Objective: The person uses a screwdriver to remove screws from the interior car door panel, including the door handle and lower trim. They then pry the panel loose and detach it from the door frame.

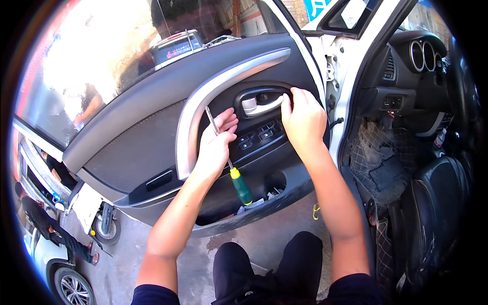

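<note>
My left hand [217,143] holds a long screwdriver by its metal shaft, fingers loosely curled; the green and yellow handle [241,188] hangs down over the door pocket [218,217]. Beside that hand runs the curved silver door pull [187,132] on the dark door panel [132,142]. My right hand [304,119] grips the right end of the black inner-handle bezel [239,101] with thumb and fingers, next to the silver release lever [263,108]. Below the bezel are the window switches [265,134]. Small items lie in the pocket, too small to name.
The car's cabin is at right, with dashboard [401,56], black seat [432,213] and floor mat [373,152]. The white door frame [333,152] is beside my right arm. At left, people [38,218] stand near a scooter [104,223] and another car [71,284]. My legs stand on concrete [198,264].
</note>
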A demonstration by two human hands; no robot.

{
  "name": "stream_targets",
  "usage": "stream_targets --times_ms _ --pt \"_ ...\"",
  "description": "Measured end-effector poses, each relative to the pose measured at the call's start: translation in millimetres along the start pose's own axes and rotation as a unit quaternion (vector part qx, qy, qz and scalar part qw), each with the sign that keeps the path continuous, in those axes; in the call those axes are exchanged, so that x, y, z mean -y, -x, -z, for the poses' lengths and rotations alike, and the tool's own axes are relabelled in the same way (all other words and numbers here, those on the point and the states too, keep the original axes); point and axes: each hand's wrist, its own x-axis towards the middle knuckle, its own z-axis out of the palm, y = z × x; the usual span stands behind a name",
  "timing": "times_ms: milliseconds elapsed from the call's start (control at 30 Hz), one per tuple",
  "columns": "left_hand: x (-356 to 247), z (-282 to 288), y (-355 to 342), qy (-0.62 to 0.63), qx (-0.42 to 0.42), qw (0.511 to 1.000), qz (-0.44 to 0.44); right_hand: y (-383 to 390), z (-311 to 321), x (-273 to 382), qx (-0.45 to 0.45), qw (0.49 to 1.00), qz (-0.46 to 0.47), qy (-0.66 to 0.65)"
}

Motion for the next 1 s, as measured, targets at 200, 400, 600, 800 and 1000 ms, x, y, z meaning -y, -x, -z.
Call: stream_targets --times_ms 200,400,600,800,1000 --pt "-10 -7 4 0.006 0.01 1.0 0.018 -5 8 11 0.042 0.925 -0.311 -0.214" --pt "-9 -16 3 0.037 -0.023 0.999 0.023 1 -8 8 0.013 0.912 -0.336 -0.234" --pt "-8 -16 4 0.075 -0.021 0.997 0.029 -3 7 8 0.044 0.948 -0.265 -0.169" --pt "-6 -22 6 0.001 -0.069 0.998 0.013 5 7 23 0.054 0.959 -0.237 -0.146" --pt "-8 -29 4 -0.037 -0.108 0.994 0.002 3 -5 4 0.029 0.883 -0.378 -0.278"
